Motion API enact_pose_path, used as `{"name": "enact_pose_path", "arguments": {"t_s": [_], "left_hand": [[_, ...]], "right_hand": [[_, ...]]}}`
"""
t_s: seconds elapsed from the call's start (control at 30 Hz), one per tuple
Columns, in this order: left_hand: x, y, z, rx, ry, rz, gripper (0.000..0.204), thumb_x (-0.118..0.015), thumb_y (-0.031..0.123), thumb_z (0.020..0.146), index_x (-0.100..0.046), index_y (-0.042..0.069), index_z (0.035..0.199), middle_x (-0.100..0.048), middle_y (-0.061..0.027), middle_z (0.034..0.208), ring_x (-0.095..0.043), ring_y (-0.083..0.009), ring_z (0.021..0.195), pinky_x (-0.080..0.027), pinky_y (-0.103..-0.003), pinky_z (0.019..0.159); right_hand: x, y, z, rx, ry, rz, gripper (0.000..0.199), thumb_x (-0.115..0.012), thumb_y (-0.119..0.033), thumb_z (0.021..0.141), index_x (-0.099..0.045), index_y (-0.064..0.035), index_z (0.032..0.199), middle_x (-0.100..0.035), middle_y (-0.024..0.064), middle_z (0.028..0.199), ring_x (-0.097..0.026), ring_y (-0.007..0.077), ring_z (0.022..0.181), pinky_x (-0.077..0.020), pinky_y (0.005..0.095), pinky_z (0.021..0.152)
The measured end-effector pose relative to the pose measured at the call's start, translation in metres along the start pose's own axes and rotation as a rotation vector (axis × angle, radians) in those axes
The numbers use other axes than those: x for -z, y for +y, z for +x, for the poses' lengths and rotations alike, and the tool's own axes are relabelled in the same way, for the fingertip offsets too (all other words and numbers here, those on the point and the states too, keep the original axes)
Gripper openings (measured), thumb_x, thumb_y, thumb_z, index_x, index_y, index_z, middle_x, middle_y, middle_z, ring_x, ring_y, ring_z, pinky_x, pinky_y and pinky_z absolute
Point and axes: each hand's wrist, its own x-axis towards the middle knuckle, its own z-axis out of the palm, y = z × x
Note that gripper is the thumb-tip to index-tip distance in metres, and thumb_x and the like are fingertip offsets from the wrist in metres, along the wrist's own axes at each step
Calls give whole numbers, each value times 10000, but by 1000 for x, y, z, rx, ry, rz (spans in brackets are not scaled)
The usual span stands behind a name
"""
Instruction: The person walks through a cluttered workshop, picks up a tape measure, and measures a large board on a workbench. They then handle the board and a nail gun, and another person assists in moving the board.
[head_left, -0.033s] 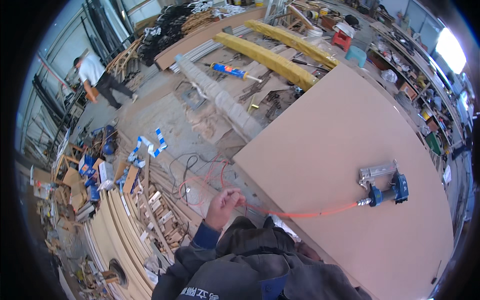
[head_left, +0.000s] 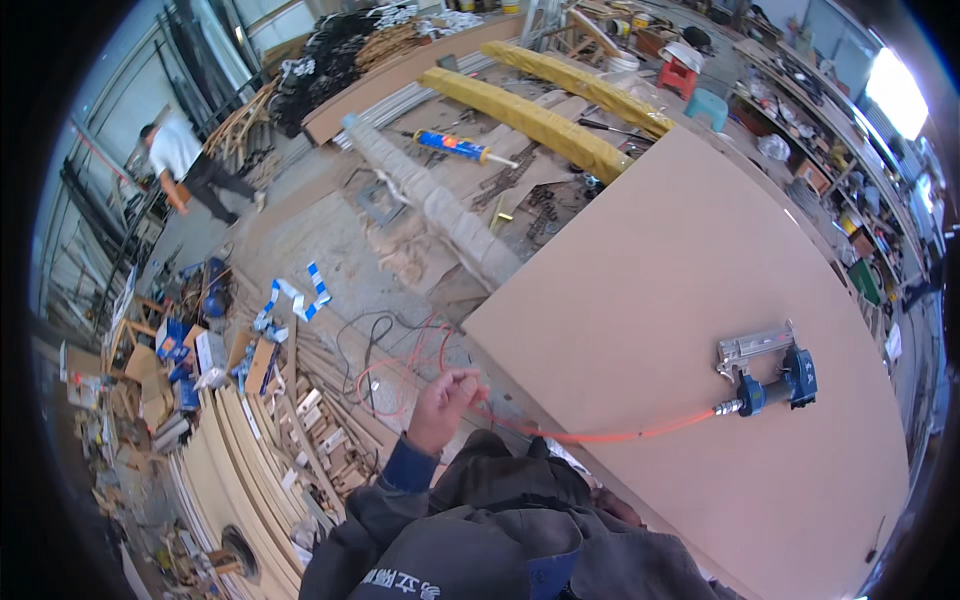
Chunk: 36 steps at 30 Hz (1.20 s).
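Observation:
My left hand (head_left: 446, 408) is raised in front of my body with its fingers curled in a pinch. What they hold, if anything, is hidden. An orange-red air hose (head_left: 600, 436) passes close by its fingertips, and I cannot tell whether they touch it. The hose leads to a blue and silver nail gun (head_left: 768, 375), which lies on its side on a large brown board (head_left: 650, 280). Low beside the board's near edge, a dark, partly hidden patch looks like my right hand (head_left: 617, 506); its fingers do not show.
Wood strips and offcuts (head_left: 325, 435) lie left of me, with curved pale panels (head_left: 235, 470). A blue caulking gun (head_left: 462, 147) rests near yellow-wrapped beams (head_left: 530, 118). Another person (head_left: 190, 170) stands far left. A cluttered shelf (head_left: 830, 150) lines the right. Loose hose coils lie on the floor.
My left hand has moved very slightly left, its fingers still curled. The nail gun stays in place on the board.

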Motion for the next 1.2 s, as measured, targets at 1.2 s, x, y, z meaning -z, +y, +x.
{"name": "enact_pose_path", "arguments": {"t_s": [1.2], "left_hand": [[-118,18,423,194,-671,42,583,-748,395,859,-554,-101,1095,-672,-121,1017,-641,-156,892,-519,-300,790]], "right_hand": [[-207,24,138,767,1100,-150,531,-540,-500,981,-599,5,829,-610,124,593,-602,215,461,-506,328,424]]}}
